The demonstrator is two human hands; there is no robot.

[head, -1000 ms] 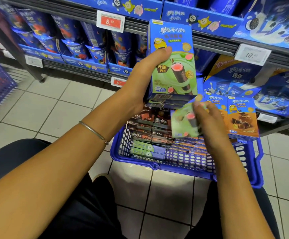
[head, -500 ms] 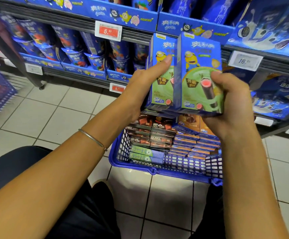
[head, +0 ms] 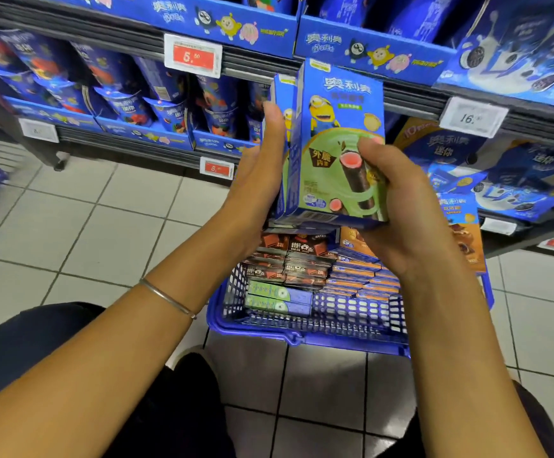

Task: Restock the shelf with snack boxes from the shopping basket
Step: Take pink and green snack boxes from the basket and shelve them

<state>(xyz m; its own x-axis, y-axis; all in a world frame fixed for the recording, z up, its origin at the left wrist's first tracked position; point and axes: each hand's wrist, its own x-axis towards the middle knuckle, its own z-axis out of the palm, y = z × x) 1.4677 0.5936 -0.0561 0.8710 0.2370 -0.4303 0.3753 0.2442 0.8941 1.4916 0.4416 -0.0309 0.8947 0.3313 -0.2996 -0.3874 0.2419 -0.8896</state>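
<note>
Your right hand [head: 398, 206] grips the front green snack box [head: 332, 153] from its right side, thumb curled onto the printed face and fingers wrapped behind, holding it upright above the shopping basket [head: 302, 332]. Your left hand [head: 262, 170] lies flat with straight fingers pressed against the left side of a second matching box [head: 282, 94] standing just behind the first. Both boxes are level with the shelf [head: 414, 94], in front of it. Below them, the basket sits on the tiled floor, holding dark brown boxes [head: 295, 259], orange boxes [head: 361, 276] and two green boxes [head: 275, 299] lying flat.
</note>
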